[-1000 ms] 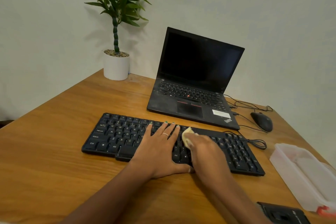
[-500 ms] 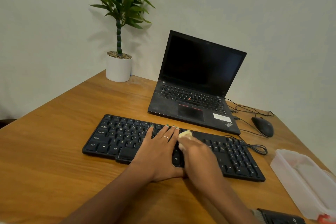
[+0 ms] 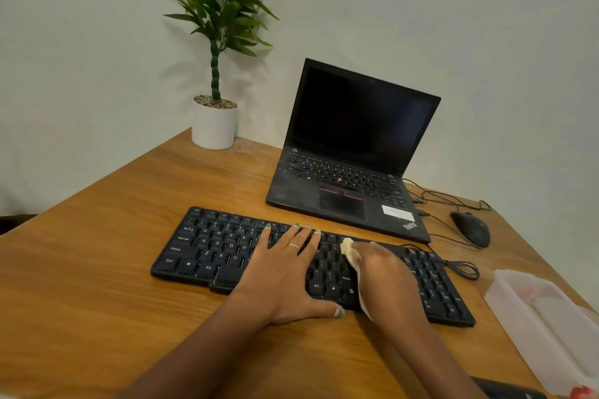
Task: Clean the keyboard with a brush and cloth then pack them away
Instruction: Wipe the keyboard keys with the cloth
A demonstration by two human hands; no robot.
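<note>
Item: 1 black keyboard (image 3: 227, 249), lying flat across the centre of the frame on a wooden table (image 3: 97, 269), its cable looped at its right end. Status of task, as judged: the cloth stage was in hand; whether brushing was already done could not be told, no brush was identifiable in view, and packing away remained to be done. 1 left hand (image 3: 285, 278) lay palm down on the middle keys, its fingers (image 3: 304, 236) straight and slightly spread, tips at the top key row, thumb stretched along the near edge; it gripped nothing and appeared to steady the board. 1 right hand (image 3: 385, 275), just right of the left and close beside it, lay over a pale yellow cloth (image 3: 348, 251) on the right-centre keys; the cloth showed along the hand's left edge, from its far side down to the keyboard's near edge. Its fingers were hidden from this angle, so whether they bunched the cloth or pressed it flat could not be told. Also present: 1 open black laptop (image 3: 350, 146), screen dark, behind the keyboard; 1 black mouse (image 3: 470, 228) at right; 1 potted plant (image 3: 215, 100) in the upper left of the frame; 1 translucent plastic container (image 3: 547, 327) at lower right, probably the storage box.
</note>
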